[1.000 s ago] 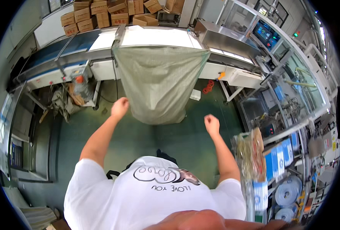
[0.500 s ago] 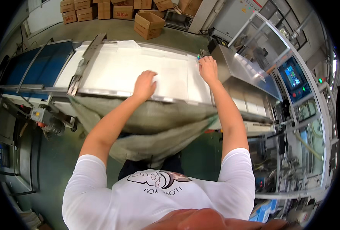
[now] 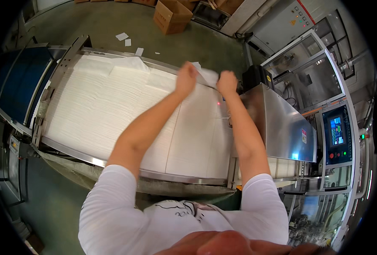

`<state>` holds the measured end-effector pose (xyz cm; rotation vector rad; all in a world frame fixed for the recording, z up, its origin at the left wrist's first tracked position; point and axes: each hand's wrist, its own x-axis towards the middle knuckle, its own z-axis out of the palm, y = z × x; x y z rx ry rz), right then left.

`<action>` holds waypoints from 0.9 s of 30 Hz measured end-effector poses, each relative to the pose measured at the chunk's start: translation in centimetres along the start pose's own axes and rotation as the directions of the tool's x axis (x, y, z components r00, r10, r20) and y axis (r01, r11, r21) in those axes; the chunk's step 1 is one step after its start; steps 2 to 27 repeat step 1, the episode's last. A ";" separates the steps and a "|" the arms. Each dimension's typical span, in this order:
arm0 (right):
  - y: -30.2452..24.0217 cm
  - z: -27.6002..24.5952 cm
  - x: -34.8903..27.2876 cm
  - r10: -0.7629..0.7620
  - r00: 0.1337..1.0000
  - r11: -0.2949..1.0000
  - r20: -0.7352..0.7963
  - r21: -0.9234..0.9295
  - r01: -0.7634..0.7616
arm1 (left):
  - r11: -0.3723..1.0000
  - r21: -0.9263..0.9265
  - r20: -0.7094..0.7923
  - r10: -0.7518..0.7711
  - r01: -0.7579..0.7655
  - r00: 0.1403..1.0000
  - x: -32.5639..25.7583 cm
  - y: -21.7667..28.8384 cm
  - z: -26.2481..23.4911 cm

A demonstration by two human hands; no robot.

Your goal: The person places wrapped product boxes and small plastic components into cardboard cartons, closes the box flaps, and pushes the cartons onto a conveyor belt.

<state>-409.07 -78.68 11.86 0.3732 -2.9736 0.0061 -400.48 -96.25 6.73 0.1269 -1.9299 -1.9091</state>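
Both arms reach across a long bed of white, layered tissue sheets (image 3: 107, 102) in a metal-railed conveyor (image 3: 192, 180). At its far edge, my left hand (image 3: 186, 79) and my right hand (image 3: 227, 81) are closed a short way apart. A white tissue sheet (image 3: 208, 76), smeared by motion, stretches between them, gripped by both. The fingertips are hidden behind the hands. A small red light spot shows on the tissue near my right forearm.
A slanted metal hood (image 3: 277, 121) stands to the right, beside a control panel (image 3: 337, 134) on a framed machine. A crossbar (image 3: 48, 93) spans the conveyor's left end. White scraps (image 3: 121, 36) and an open cardboard box (image 3: 172, 17) lie on the floor beyond.
My left hand has moved right and away from me, from above the tissue bed to the far edge. The right hand has stayed near that edge. Both now grip a sheet; the view has shifted.
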 end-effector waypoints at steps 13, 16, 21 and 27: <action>-0.7 0.2 0.5 -0.022 0.999 0.999 0.032 0.028 0.021 | 0.999 0.033 -0.019 -0.029 0.029 0.999 0.1 0.7 -0.6; -0.7 0.2 0.5 -0.022 0.999 0.999 0.032 0.028 0.021 | 0.999 0.033 -0.019 -0.029 0.029 0.999 0.1 0.7 -0.6; -0.7 0.2 0.5 -0.022 0.999 0.999 0.032 0.028 0.021 | 0.999 0.033 -0.019 -0.029 0.029 0.999 0.1 0.7 -0.6; -0.7 0.2 0.5 -0.022 0.999 0.999 0.032 0.028 0.021 | 0.999 0.033 -0.019 -0.029 0.029 0.999 0.1 0.7 -0.6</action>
